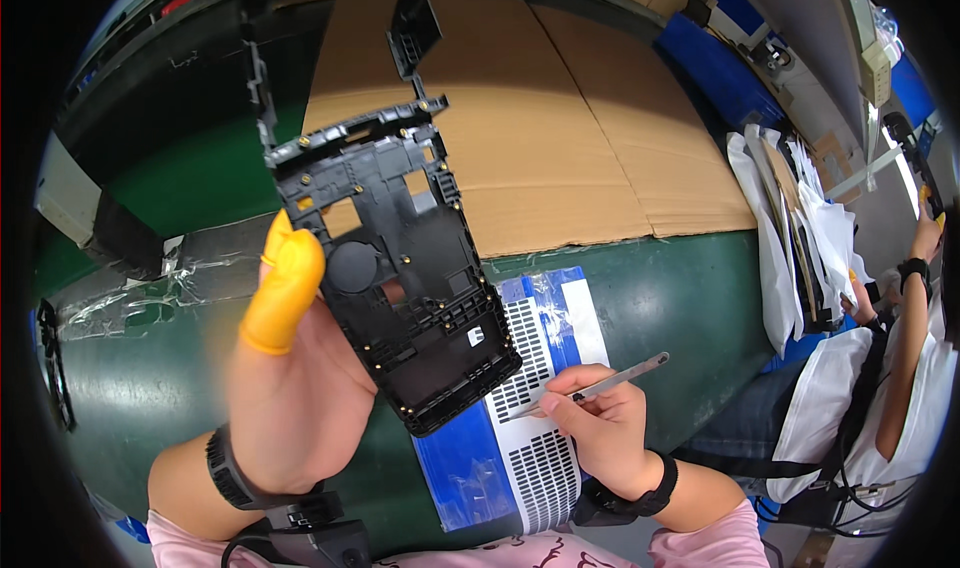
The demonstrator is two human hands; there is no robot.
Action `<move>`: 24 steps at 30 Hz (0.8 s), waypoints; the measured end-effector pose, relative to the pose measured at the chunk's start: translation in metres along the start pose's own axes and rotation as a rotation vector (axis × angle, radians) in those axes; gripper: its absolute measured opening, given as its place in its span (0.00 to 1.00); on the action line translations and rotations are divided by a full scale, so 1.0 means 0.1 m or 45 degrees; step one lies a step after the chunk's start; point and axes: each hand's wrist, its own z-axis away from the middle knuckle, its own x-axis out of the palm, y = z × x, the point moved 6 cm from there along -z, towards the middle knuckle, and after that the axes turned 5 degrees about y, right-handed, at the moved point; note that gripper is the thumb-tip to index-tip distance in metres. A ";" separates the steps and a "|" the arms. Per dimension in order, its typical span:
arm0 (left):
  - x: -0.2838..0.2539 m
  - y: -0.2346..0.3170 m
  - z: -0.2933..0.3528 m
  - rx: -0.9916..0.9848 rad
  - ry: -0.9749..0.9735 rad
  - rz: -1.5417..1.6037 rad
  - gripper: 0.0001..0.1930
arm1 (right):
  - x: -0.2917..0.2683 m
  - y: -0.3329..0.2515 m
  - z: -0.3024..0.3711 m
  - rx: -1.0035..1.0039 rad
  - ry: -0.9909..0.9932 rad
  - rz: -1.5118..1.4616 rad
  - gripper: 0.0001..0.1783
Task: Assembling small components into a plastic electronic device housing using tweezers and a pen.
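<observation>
My left hand, with yellow finger cots on it, grips a black plastic housing by its left side and holds it tilted above the table. The housing has cut-outs, a round disc, small brass-coloured inserts and a small white label near its lower end. In my right hand is a pair of metal tweezers, pinched between thumb and fingers. Their tip points left over a white sheet carrying rows of small black rectangular pieces. Under the sheet lies a blue board with clear tape, partly hidden by the housing.
Flat brown cardboard covers the far part of the green table. White and brown packaging sheets stand at the right. Beside them, another person's arm shows. Clear tape lies along an edge at the left.
</observation>
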 end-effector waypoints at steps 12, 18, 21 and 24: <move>-0.03 -0.36 0.10 -0.303 -0.016 -0.109 0.24 | 0.30 -1.06 -0.08 -0.574 -0.274 -0.321 0.11; 0.04 -0.48 0.21 -0.363 -0.037 0.063 0.22 | 0.37 -0.63 -0.23 -0.328 -0.230 -0.436 0.11; 0.05 -0.50 0.21 -0.392 -0.042 0.158 0.21 | 0.36 -0.59 -0.27 -0.333 -0.211 -0.416 0.11; 0.06 -0.52 0.19 -0.373 -0.034 0.093 0.21 | 0.34 -0.61 -0.27 -0.338 -0.222 -0.467 0.10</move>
